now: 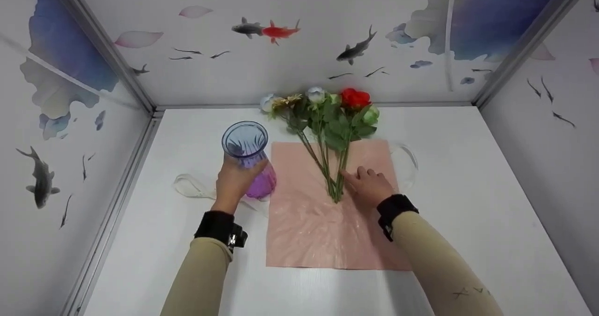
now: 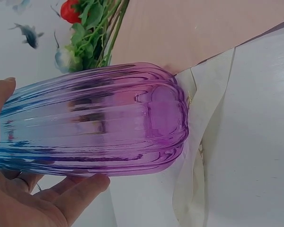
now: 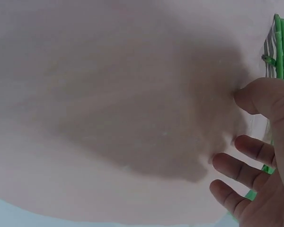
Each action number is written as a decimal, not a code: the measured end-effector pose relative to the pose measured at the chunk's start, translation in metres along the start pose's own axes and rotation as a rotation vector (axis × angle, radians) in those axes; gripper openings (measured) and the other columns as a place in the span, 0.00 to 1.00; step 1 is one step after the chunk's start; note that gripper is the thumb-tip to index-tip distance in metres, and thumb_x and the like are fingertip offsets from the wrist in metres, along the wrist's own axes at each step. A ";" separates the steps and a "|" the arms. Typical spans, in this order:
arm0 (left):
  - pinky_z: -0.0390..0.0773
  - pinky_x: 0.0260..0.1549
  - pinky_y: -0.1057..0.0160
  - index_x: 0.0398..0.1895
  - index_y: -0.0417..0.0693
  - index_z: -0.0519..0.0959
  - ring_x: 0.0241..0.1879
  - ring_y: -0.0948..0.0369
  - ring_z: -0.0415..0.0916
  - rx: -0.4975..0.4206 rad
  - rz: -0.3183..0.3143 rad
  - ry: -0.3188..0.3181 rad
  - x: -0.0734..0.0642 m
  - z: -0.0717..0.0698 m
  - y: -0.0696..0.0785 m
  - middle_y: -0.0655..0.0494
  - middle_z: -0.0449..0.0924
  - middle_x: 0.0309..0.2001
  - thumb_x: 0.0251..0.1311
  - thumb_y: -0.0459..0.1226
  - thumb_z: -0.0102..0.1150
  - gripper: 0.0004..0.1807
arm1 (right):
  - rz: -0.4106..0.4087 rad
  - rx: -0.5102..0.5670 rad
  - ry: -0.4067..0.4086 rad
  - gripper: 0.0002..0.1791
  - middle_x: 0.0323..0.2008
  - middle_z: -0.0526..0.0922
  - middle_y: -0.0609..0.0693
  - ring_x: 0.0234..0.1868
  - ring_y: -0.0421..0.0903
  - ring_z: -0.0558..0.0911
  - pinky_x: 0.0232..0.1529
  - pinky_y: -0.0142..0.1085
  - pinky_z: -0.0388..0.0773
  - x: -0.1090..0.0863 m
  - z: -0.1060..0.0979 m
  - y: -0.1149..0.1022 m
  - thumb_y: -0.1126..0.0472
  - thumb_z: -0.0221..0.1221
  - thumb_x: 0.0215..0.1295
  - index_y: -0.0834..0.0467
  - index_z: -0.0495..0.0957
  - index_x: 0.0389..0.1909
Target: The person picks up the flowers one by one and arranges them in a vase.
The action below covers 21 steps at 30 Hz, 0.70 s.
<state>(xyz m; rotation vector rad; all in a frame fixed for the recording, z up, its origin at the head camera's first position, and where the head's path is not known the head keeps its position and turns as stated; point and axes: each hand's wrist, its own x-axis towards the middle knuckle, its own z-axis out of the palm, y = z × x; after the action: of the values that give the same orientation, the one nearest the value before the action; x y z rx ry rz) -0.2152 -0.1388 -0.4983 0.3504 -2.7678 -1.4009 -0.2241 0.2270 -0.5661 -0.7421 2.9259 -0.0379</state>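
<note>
A ribbed glass vase (image 1: pixel 261 185), blue at the rim and purple at the base, stands left of the pink wrapping paper. My left hand (image 1: pixel 235 178) grips it from the side, thumb and fingers around the glass in the left wrist view. Artificial flowers (image 1: pixel 327 114) in red, white, green and yellow lie with their green stems (image 1: pixel 338 180) gathered on the wrapping paper (image 1: pixel 304 241). My right hand (image 1: pixel 372 185) is beside the stems, its index fingertip right at them. In the right wrist view its fingers (image 3: pixel 241 170) are spread and loosely bent, with nothing held.
A pale ribbon (image 1: pixel 192 187) lies on the white table (image 1: pixel 472 203) behind and under the vase, and a loop of ribbon (image 1: pixel 412 159) shows at the paper's right edge. Walls (image 1: pixel 299 68) printed with fish enclose the back and both sides.
</note>
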 end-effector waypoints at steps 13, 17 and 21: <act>0.70 0.64 0.37 0.77 0.42 0.55 0.67 0.39 0.71 0.008 0.012 -0.009 -0.001 0.000 -0.002 0.38 0.71 0.69 0.57 0.60 0.68 0.54 | -0.054 0.030 0.214 0.09 0.41 0.75 0.58 0.38 0.57 0.74 0.39 0.54 0.77 -0.008 0.014 0.007 0.68 0.58 0.72 0.59 0.79 0.51; 0.70 0.63 0.37 0.77 0.42 0.55 0.67 0.39 0.71 0.013 0.006 -0.011 -0.001 0.000 -0.001 0.38 0.71 0.70 0.57 0.60 0.68 0.54 | 0.010 0.074 0.230 0.06 0.38 0.76 0.58 0.39 0.58 0.77 0.42 0.56 0.77 -0.007 0.014 0.008 0.65 0.57 0.74 0.62 0.80 0.44; 0.71 0.63 0.37 0.77 0.43 0.55 0.66 0.38 0.72 0.008 0.004 -0.005 0.000 0.001 -0.001 0.38 0.71 0.69 0.57 0.60 0.68 0.54 | 0.114 0.152 0.237 0.07 0.33 0.76 0.59 0.35 0.61 0.79 0.41 0.57 0.75 -0.007 0.012 0.011 0.65 0.59 0.72 0.64 0.79 0.35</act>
<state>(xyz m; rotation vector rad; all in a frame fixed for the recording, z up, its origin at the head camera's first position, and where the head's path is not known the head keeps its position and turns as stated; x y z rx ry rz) -0.2147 -0.1387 -0.4998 0.3421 -2.7773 -1.3928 -0.2216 0.2401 -0.5779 -0.5833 3.1363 -0.3563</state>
